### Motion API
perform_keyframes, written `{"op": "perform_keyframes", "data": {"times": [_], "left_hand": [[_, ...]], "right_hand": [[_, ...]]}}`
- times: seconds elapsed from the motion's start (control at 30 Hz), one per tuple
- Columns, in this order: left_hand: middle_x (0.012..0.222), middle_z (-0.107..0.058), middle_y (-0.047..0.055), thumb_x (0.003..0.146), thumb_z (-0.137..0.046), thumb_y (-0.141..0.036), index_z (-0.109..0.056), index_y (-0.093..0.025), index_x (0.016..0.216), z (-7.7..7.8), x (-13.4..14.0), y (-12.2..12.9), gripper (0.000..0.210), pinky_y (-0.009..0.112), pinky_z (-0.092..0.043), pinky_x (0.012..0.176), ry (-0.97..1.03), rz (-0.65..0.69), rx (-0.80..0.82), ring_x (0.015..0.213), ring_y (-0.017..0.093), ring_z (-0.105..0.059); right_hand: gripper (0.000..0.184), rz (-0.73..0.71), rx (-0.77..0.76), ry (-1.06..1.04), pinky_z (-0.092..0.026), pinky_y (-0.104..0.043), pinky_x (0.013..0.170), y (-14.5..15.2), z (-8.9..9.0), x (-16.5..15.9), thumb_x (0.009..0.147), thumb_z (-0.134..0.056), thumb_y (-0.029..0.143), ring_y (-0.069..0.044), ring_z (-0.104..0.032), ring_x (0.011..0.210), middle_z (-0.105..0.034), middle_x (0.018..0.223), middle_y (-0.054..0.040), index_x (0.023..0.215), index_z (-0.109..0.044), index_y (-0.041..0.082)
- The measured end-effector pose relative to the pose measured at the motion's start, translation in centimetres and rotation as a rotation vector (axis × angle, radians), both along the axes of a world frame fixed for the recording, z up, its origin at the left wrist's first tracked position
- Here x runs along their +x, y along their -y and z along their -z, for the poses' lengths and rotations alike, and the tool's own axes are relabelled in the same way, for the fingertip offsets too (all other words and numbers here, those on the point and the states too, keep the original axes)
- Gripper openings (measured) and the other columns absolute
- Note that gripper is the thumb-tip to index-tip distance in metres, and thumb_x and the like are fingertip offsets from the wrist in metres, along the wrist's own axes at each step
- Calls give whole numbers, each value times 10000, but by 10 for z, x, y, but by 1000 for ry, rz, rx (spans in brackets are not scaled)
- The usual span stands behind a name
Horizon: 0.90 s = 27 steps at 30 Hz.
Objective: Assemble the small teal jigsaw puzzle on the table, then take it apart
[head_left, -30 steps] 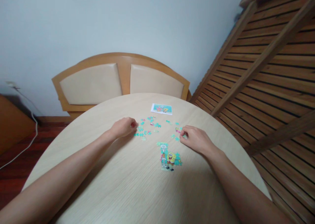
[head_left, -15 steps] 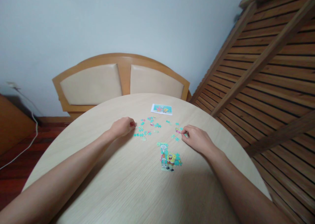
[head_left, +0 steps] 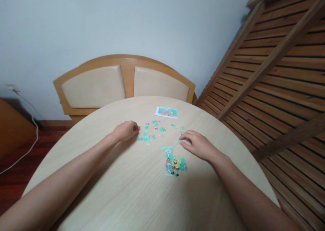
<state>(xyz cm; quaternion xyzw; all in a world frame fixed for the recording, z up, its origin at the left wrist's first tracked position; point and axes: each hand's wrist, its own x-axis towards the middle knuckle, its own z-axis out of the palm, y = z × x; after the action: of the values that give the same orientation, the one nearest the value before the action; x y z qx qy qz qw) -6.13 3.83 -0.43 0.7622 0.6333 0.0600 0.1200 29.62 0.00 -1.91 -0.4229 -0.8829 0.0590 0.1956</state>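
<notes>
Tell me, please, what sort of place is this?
Probably a room in a home, perhaps a dining area, though I cannot be sure: a round table with puzzle pieces, a padded backrest behind it, and a reddish floor.

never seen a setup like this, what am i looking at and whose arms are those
There is no machine here: the bare arms belong to a person wearing a head camera, which looks forward and down over a round, pale wooden table. On it lie small, loose, mostly teal jigsaw pieces, a partly joined, colourful cartoon puzzle section nearer the wearer, and a rectangular, white-edged cartoon picture sheet farther away. The left hand is beside the left group of pieces; the right hand, thumb and fingers apart, is at the right group. Whether either holds a piece is too small to tell.
</notes>
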Motion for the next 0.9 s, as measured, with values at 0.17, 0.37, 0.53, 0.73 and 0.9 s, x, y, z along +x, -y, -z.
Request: {"op": "perform_keyframes", "data": {"times": [0.17,0.37,0.53,0.73,0.9], "left_hand": [[1006,-760,87,837,-590,-299,-743,-207,959,0,1,0,216,283,-477,710,19,18,-6,854,227,-693],[986,-764,77,839,-565,-268,-748,-202,962,1,3,0,229,278,-478,721,51,43,-2,841,215,-694],[918,-756,74,829,-585,-289,-747,-185,965,-1,8,3,237,259,-434,676,91,77,38,775,191,-660],[887,-728,45,793,-662,-345,-736,-171,974,-9,19,12,261,251,-408,679,175,307,-96,726,160,-606],[897,-712,40,761,-725,-399,-730,-177,1015,-13,24,18,337,249,-393,666,149,379,-148,743,167,-591]], "right_hand": [[163,33,12,0,-497,-358,871,-5,4,4,942,-571,253,-225,-660,945,-729,979,-66,985,-724,214],[160,36,29,-3,-502,-353,863,-7,7,7,951,-573,242,-225,-666,952,-735,993,-69,973,-729,210],[152,24,29,-15,-509,-370,872,-8,6,6,949,-579,231,-233,-669,960,-736,998,-77,981,-725,206],[141,25,29,-21,-515,-390,881,-10,8,7,946,-585,222,-242,-670,979,-737,1028,-82,1002,-714,205],[140,34,24,-16,-514,-406,896,-10,8,8,950,-581,226,-248,-670,992,-739,1042,-82,1013,-704,203]]}}
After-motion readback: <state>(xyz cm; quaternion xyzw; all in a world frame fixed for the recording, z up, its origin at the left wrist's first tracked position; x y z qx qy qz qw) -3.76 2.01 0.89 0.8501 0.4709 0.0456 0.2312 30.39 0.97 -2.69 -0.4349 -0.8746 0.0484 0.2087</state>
